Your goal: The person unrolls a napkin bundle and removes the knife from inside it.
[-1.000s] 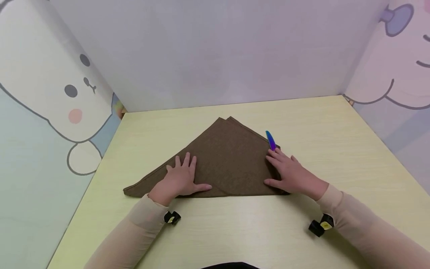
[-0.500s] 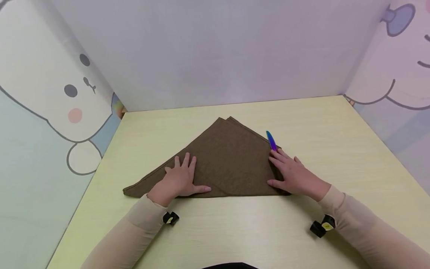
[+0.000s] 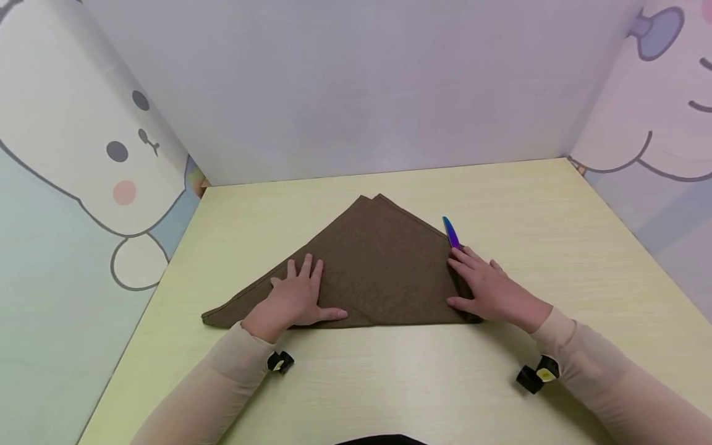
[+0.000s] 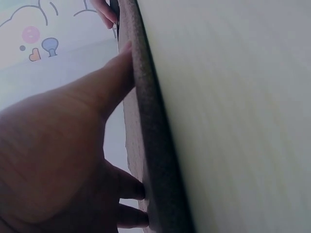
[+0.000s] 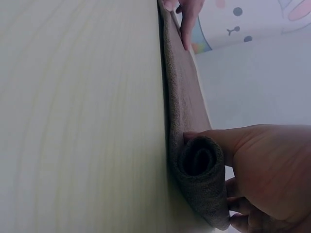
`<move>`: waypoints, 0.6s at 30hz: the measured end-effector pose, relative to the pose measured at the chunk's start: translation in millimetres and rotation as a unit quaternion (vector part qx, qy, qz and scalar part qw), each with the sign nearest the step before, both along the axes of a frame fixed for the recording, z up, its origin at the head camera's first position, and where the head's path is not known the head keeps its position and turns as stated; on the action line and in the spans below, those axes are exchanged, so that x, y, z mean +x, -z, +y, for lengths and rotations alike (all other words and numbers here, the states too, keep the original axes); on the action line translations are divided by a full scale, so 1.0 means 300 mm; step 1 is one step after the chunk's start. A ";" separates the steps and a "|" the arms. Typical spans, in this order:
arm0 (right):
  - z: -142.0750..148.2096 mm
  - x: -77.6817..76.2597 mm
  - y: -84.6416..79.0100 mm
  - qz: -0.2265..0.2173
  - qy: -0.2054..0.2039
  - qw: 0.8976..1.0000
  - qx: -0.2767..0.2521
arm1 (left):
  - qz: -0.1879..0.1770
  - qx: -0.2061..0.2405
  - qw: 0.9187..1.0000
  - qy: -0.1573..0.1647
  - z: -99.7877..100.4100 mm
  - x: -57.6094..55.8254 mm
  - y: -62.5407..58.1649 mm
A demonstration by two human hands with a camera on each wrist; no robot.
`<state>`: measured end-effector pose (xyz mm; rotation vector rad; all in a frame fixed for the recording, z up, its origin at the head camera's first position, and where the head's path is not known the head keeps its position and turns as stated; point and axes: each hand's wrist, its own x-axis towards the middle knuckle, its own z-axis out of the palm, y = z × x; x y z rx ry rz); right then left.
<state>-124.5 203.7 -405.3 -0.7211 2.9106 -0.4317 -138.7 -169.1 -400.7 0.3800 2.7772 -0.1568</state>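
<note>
A brown towel (image 3: 384, 266), folded into a broad triangle, lies on the table with its long edge nearest me. Its right end is wound into a short roll (image 5: 206, 194). The upper end of an iridescent blue-purple knife (image 3: 451, 232) sticks out of the roll; the rest is hidden in the cloth. My left hand (image 3: 293, 300) rests on the left part of the towel, fingers spread and thumb pointing right. My right hand (image 3: 495, 292) holds the roll, its thumb reaching over the near end and the fingers touching the cloth farther up.
The pale wood-grain table (image 3: 389, 383) extends around the towel. A plain pale wall (image 3: 356, 93) rises behind its far edge, with cartoon-printed panels (image 3: 61, 204) at both sides. A small black device (image 3: 536, 374) hangs under each wrist.
My right hand has shifted slightly to the right, and the knife tip has moved right with it. My left hand has drifted a little left, still on the towel.
</note>
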 end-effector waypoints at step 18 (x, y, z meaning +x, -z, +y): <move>0.028 -0.006 0.013 -0.003 0.000 1.000 -0.015 | 0.006 -0.008 1.000 0.005 0.005 0.005 -0.017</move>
